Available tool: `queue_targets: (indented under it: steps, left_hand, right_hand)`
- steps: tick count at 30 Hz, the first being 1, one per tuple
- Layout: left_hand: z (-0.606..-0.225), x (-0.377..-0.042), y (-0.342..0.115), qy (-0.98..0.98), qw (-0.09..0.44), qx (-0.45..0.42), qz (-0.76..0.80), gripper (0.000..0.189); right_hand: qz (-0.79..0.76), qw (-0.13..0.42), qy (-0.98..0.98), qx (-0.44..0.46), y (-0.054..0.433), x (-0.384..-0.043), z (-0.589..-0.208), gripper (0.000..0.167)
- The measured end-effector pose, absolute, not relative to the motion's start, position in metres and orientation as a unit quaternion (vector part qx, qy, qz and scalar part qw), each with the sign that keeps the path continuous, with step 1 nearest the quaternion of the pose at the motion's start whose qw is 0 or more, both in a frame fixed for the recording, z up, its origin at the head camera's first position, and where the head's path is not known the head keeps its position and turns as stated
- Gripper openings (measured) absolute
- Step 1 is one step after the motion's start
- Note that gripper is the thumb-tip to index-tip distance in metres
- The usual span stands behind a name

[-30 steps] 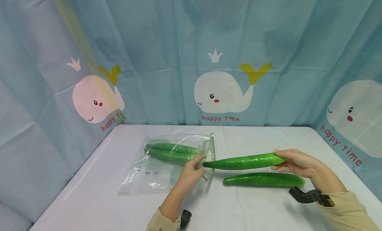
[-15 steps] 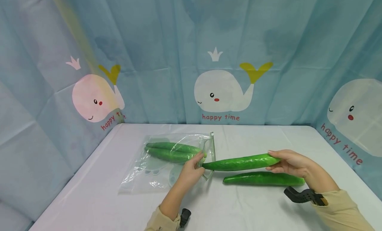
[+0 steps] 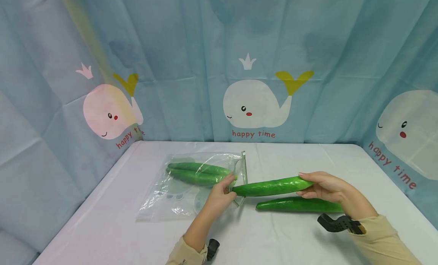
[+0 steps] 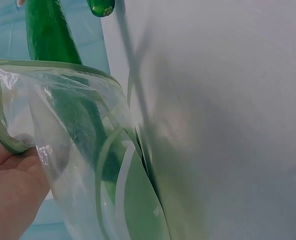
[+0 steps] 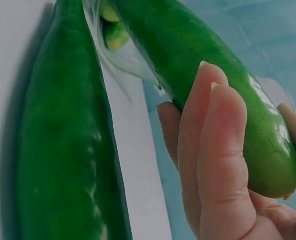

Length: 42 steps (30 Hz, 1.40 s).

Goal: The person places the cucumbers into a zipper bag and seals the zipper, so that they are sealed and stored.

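My right hand (image 3: 326, 187) grips a cucumber (image 3: 273, 186) by its paler end, fingers on one side and thumb on the other. The cucumber's dark tip is in the mouth of a clear zip bag (image 3: 150, 204); the left wrist view shows part of the cucumber (image 4: 77, 110) through the plastic. My left hand (image 3: 220, 196) pinches the bag's green-edged rim, which stands open around the cucumber. Two more cucumbers (image 3: 195, 173) lie side by side inside the bag. Another cucumber (image 3: 297, 205) lies on the table under my right hand, which hides its right end.
A white cloth covers the table (image 3: 273, 238). Behind and at the sides hangs a blue curtain (image 3: 184, 67) printed with whales. Dark wrist mounts (image 3: 337, 223) sit at both sleeves.
My right hand has moved left, pushing the cucumber's tip further into the bag mouth. My left hand and the bag have stayed nearly still.
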<state>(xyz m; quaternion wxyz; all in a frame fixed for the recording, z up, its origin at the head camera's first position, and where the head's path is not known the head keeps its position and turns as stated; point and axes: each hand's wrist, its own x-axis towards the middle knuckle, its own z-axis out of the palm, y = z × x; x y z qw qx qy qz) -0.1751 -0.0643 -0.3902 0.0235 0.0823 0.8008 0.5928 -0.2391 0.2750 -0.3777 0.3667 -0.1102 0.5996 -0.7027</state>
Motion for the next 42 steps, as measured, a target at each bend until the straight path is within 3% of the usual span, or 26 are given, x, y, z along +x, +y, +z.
queue_targets:
  steps: [42]
  left_hand:
    - [-0.387,-0.174,-0.065,0.801,0.025,0.085,0.592,0.059]
  right_hand:
    - [-0.723,0.398,0.559,-0.083,0.214,-0.243,-0.4,0.022]
